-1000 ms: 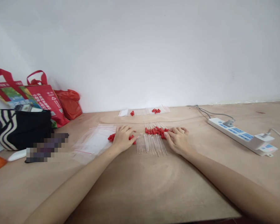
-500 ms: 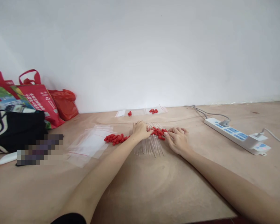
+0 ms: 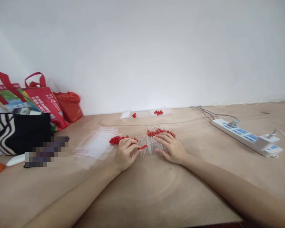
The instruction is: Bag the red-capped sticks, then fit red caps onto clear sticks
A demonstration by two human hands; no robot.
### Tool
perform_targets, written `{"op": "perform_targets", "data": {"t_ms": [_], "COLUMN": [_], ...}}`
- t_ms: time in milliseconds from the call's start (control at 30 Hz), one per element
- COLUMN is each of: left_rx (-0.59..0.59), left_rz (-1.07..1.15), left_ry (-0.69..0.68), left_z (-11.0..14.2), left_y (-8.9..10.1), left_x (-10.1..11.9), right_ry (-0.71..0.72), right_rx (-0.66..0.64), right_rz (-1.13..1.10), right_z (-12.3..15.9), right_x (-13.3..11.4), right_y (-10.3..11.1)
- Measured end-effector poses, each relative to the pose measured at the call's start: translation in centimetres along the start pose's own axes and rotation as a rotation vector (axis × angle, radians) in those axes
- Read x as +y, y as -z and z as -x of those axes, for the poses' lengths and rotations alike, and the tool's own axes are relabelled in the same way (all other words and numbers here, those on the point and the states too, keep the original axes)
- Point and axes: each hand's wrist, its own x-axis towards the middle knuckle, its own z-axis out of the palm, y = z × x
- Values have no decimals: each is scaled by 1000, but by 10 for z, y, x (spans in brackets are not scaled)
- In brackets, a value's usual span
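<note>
My left hand [image 3: 127, 153] pinches a thin stick with a red handle [image 3: 143, 147] between thumb and fingertips. The pale shaft points right, toward my other hand. My right hand [image 3: 172, 147] lies over the near pile with its fingers apart; whether its fingertips touch that shaft, I cannot tell. Below and between the hands is a row of thin clear sticks [image 3: 144, 152]. Just beyond my right fingers, red-handled sticks [image 3: 153, 133] lie side by side, partly covered by that hand. A heap of small red pieces [image 3: 116, 140] sits behind my left hand.
Clear zip bags [image 3: 97, 144] are stacked left of the heap. Near the wall lie bags with red pieces [image 3: 158, 112]. A white power strip [image 3: 242, 134] with cables stands right. At left are a red shopping bag [image 3: 46, 104], a red plastic bag [image 3: 70, 106] and a black striped bag [image 3: 23, 131].
My left hand has come back toward me and left from the red-handled sticks, now with one in its pinch. My right hand has shifted left over the sticks. The view has moved slightly.
</note>
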Motion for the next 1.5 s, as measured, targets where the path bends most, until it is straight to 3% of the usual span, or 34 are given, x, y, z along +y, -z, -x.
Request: {"op": "perform_targets", "data": {"t_ms": [267,600,1100,1200,1333,1500], "left_rx": [36,-172,-171,-127,-27,77], "left_rz": [55,108,76,65,96,80], "left_ry": [-94,-99,-121,-52,102,198], "left_z": [0,-5,-1,4,14,10], "left_y": [-3,-5,-3,2,14,24], "left_x": [6,11,14,4,-13,-24], "right_ry": [32,106,125,67,-138,-241], "right_rx": [85,35,23,63,152,153], "right_rz": [-29,20,46,57,50,10], "right_z": [0,0,6,10,12,-3], "right_x": [-8,-21,-18,-8,4,-4], "right_y": [-6,-2,-3,2,8,-2]}}
